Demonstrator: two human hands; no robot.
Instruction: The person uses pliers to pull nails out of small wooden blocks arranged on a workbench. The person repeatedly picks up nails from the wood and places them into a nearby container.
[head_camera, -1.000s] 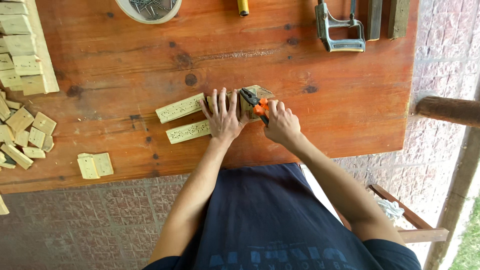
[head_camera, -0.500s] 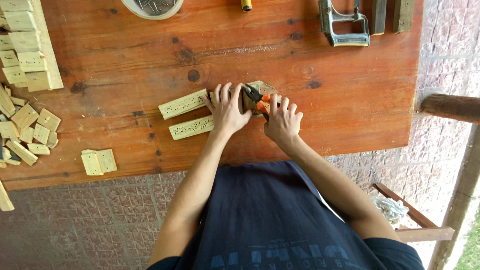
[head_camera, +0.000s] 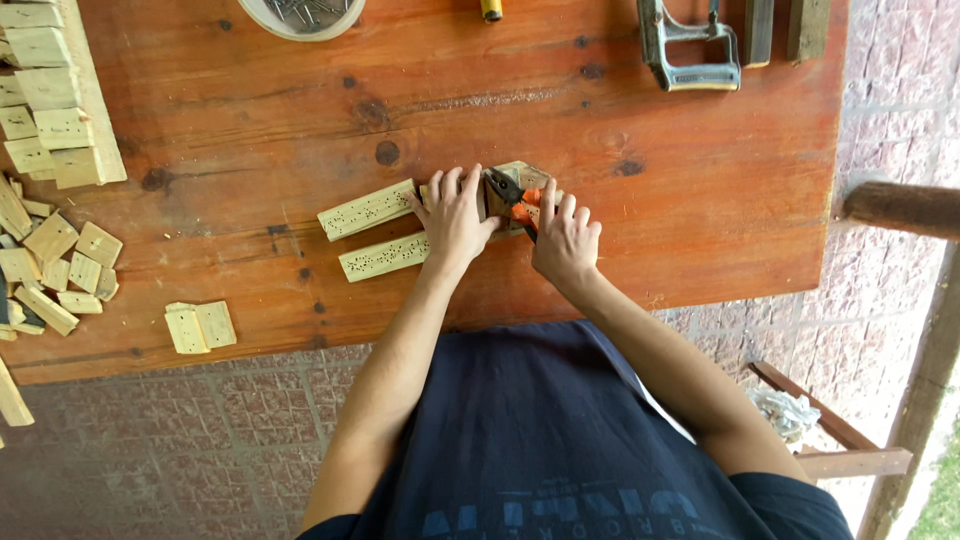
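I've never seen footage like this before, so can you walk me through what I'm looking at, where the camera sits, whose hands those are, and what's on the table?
The camera sits on a person's head and looks straight down, so the hands are that person's own. The left hand presses flat on two pale wooden strips on a reddish wooden table. The right hand holds orange-handled pliers against a small wooden block. At the left lie small wood offcuts; at the far edge are a round dish of nails and a grey metal tool.

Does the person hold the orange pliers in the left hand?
No, the right hand grips the orange-handled pliers, while the left hand presses on the wooden strips.
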